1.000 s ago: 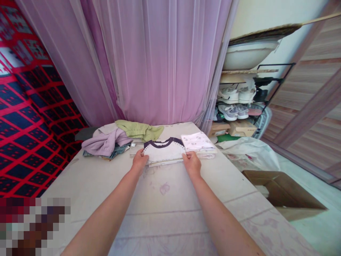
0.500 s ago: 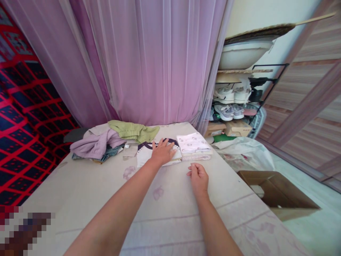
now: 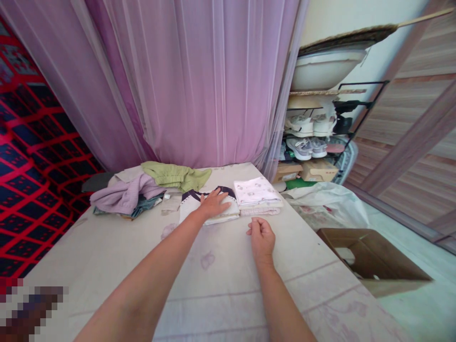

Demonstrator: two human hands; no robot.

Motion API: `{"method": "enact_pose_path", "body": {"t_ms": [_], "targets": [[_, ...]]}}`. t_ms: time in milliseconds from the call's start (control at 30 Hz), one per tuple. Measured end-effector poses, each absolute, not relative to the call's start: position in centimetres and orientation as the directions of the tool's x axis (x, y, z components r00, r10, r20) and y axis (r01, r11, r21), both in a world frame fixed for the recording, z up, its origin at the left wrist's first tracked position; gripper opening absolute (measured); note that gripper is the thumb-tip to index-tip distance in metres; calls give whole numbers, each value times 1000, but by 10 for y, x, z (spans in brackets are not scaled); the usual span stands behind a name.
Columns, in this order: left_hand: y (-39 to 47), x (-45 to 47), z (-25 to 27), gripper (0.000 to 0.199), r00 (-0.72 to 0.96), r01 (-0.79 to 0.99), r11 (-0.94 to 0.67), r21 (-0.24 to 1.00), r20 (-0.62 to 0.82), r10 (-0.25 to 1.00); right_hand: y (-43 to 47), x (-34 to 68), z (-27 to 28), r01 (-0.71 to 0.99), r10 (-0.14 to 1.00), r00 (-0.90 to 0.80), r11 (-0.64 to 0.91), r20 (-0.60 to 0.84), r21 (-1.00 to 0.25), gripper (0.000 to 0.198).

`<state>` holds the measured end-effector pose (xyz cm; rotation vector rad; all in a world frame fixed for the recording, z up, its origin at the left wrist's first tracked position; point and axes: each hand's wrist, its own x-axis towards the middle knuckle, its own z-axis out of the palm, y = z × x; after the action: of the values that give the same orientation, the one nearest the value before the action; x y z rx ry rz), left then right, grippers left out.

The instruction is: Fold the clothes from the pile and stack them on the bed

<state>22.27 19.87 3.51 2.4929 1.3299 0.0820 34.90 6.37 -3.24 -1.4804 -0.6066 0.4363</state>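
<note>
My left hand [image 3: 214,205] lies flat with spread fingers on a folded white shirt [image 3: 190,207] with a dark purple collar and shoulders. My right hand [image 3: 262,235] hovers or rests just in front of the folded stack, its fingers curled together; whether anything is in them is hidden. Right beside the shirt sits a stack of folded pale cloths, the top one a white printed cloth [image 3: 254,191]. To the left, a loose heap holds a lilac knitted garment [image 3: 121,195] and a green garment [image 3: 178,175].
The bed [image 3: 213,294] has a pale flowered sheet. Purple curtains [image 3: 206,85] hang behind it. On the right stand a shoe rack [image 3: 370,107] with several shoes and an open cardboard box [image 3: 388,251] on the floor. A red and dark checked cloth [image 3: 32,180] hangs at left.
My left hand has slid slightly down and left on the shirt, still flat. My right hand stays curled in nearly the same place. The whole view has shifted a little.
</note>
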Motion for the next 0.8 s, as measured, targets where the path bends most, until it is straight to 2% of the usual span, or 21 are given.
{"method": "enact_pose_path", "body": {"t_ms": [100, 200, 333, 467, 667, 733, 800], "targets": [[202, 199, 44, 61, 575, 799, -563, 213, 7, 818, 65, 348, -32, 82, 623, 775, 67, 106, -994, 40], [200, 176, 43, 64, 491, 866, -490, 104, 20, 871, 66, 347, -33, 105, 629, 769, 54, 116, -993, 38], [199, 162, 21, 71, 408, 904, -399, 153, -32, 913, 67, 347, -37, 136, 635, 762, 38, 129, -990, 37], [200, 164, 3, 72, 391, 900, -388, 198, 26, 920, 67, 347, -38, 166, 651, 746, 22, 140, -986, 38], [199, 167, 19, 76, 389, 910, -375, 179, -53, 920, 65, 345, -34, 197, 675, 725, -11, 138, -980, 42], [193, 172, 29, 72, 382, 915, -375, 150, -14, 924, 65, 345, -32, 194, 670, 730, -10, 137, -981, 43], [184, 180, 34, 65, 402, 903, -411, 125, 97, 911, 65, 345, -31, 196, 671, 728, -5, 142, -981, 43]]}}
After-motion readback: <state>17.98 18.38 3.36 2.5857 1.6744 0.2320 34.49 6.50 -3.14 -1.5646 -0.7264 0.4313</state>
